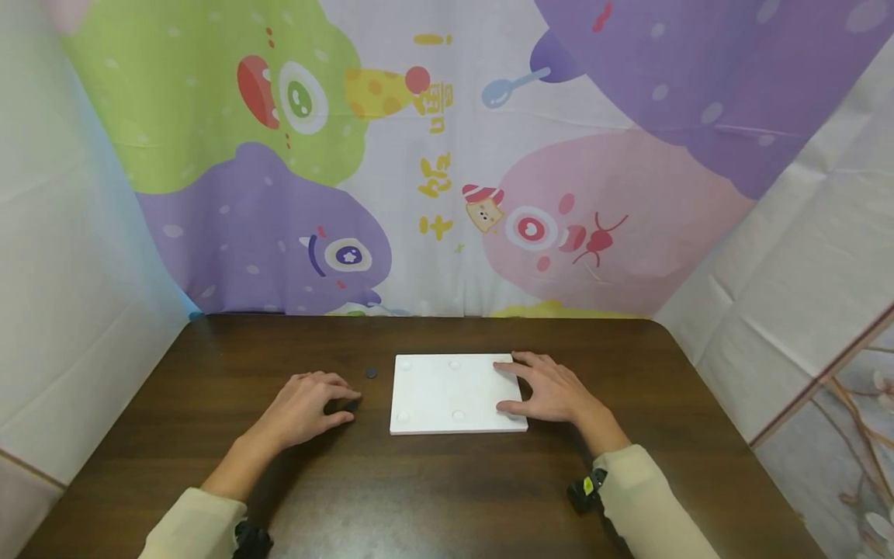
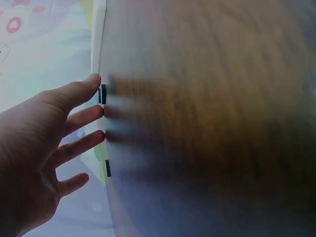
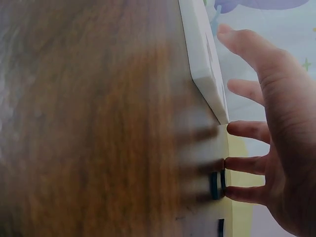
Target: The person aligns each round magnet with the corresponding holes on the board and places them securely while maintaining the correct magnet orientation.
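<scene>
A white rectangular board [image 1: 454,392] with several faint round marks lies on the dark wooden table. My left hand [image 1: 307,405] is to its left, thumb and fingers spread on either side of a small dark disc [image 1: 352,405]. In the left wrist view that disc [image 2: 103,94] shows between thumb and index finger, with no clear pinch. A second dark disc [image 1: 372,373] lies between that hand and the board. Over the board's right end is my right hand [image 1: 552,388], fingers apart. In the right wrist view, dark pieces [image 3: 217,185] appear near its outer fingers; the head view hides them.
The table [image 1: 349,497] ends at the back against a cloth [image 1: 447,287] printed with cartoon monsters. Pale sheets [image 1: 70,272] hang at both sides. Each sleeve has a black device [image 1: 585,491] strapped at the wrist.
</scene>
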A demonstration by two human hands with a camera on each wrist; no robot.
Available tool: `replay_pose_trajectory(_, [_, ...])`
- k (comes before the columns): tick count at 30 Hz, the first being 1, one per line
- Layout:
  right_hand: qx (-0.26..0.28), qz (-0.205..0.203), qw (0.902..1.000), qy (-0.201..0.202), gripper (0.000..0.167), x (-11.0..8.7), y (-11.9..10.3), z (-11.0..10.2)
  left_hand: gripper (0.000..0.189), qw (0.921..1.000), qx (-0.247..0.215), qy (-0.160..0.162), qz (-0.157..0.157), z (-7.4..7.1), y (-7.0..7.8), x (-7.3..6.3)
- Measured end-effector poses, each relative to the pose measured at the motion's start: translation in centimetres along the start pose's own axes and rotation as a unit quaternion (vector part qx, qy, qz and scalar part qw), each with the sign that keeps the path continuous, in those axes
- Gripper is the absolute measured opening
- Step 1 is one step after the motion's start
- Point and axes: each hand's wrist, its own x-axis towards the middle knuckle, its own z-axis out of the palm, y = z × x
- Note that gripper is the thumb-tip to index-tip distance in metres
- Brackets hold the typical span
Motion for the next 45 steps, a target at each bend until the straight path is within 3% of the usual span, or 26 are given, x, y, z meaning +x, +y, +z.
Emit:
replay_pose_trajectory(10, [-0.006, 0.003, 1.0000, -0.005, 0.083, 0.12, 0.21, 0.06, 0.026, 0.9996, 0.010, 0.017, 0.019, 0.24, 0.00, -0.08])
replay_pose_trajectory(18, [-0.005, 0.008, 0.9999, -0.014, 0.086, 0.36, 0.09, 0.01, 0.024, 0.9965, 0.009, 0.064, 0.053, 0.77, -0.46, -0.12])
replay_pose_trajectory(26, [-0.002, 0.004, 0.9998, -0.021, 0.086, 0.64, -0.20, -0.15, 0.021, 0.9983, 0.020, 0.042, 0.035, 0.28, -0.04, -0.06])
replay_pose_trajectory(35, [0.003, 0.006, 0.9998, -0.021, 0.085, 0.70, -0.13, -0.04, 0.019, 0.9979, 0.008, 0.058, 0.028, 0.33, 0.11, 0.12])
replay_pose_trajectory(45, [0.001, 0.003, 0.9998, -0.019, 0.085, 0.58, -0.06, -0.22, 0.021, 0.9989, 0.013, 0.042, 0.015, 0.32, 0.38, 0.38])
